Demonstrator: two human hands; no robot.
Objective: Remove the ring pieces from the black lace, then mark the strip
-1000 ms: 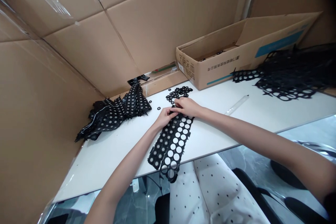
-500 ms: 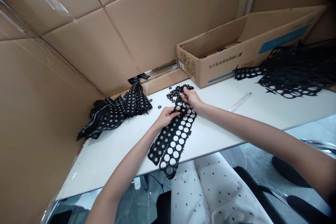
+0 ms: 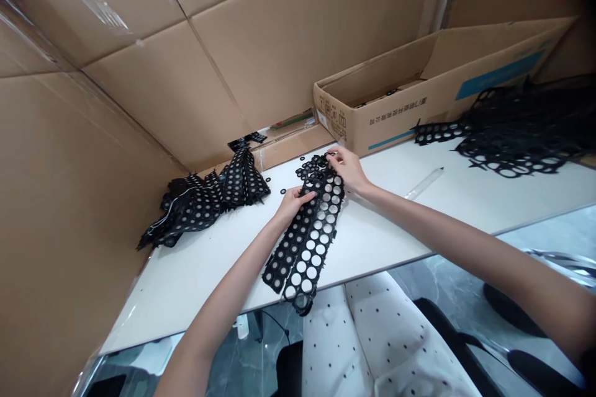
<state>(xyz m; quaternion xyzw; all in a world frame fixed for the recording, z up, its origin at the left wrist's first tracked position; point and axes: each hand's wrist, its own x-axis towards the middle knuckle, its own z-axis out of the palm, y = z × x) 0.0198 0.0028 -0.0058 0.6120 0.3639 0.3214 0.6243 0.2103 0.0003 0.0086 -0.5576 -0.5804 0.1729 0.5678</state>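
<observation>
A black perforated rubber sheet (image 3: 321, 229) lies lengthwise across the white table and sticks out past its front edge. Its right-hand rows are open holes with white showing through; the left rows still have ring shapes in them. My left hand (image 3: 292, 203) pinches the sheet's left side near the far end, thumb on top. At that far end my right hand (image 3: 348, 169) is closed, with a small black ring (image 3: 331, 154) at its fingertips. A pile of loose black rings (image 3: 310, 167) lies just beyond the sheet, partly hidden by it.
Bunched black perforated sheets (image 3: 200, 201) lie at the left by the cardboard wall (image 3: 261, 43). An open cardboard box (image 3: 395, 118) stands at the back right, beside a heap of black punched-out scrap (image 3: 521, 124). A clear plastic tube-like piece (image 3: 423, 184) lies on the table (image 3: 395, 223).
My right hand has moved slightly away from me and is over the edge of the ring pile. The sheet's far end, lifted and folded before, now lies flatter. My left hand has barely shifted.
</observation>
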